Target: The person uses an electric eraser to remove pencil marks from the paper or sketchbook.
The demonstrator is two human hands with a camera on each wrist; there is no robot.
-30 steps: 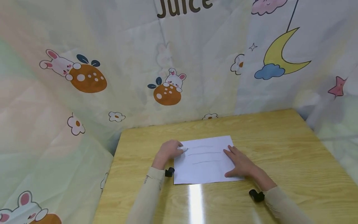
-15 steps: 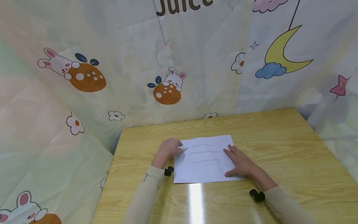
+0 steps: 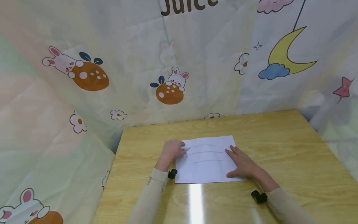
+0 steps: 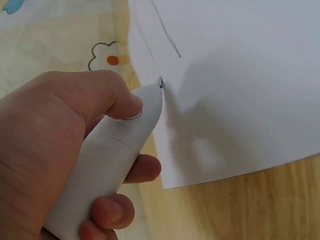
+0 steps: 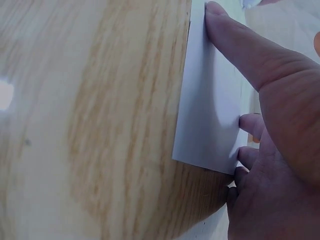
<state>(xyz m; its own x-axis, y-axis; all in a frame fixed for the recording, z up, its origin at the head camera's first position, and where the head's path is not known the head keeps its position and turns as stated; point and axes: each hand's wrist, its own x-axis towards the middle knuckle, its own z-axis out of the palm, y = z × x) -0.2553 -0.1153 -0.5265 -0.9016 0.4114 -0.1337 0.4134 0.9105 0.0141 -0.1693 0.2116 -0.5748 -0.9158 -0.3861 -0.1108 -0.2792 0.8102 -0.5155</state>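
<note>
A sheet of white paper [image 3: 205, 172] lies on the table with several thin grey lines across it. My left hand [image 3: 170, 151] is at its left edge and grips a chunky white pen-shaped tool [image 4: 95, 172]. That tool has a tapered nose, a small tip with a dark edge, and a button under my thumb. In the left wrist view the tip is over the paper near one faint line; contact cannot be told. My right hand [image 3: 241, 162] rests spread on the paper's right edge. In the right wrist view its thumb and fingers [image 5: 250, 157] touch the sheet.
The wood-grain table [image 3: 279, 140] reaches back to a printed cloth [image 3: 134, 93] with rabbits, flowers and a moon. Black cameras [image 3: 259, 197] sit on both wrists. A bright light reflection crosses the table below the paper.
The head view has shifted slightly. Both hands keep nearly the same place on the paper. The paper's far edge looks a little wavier than one second ago.
</note>
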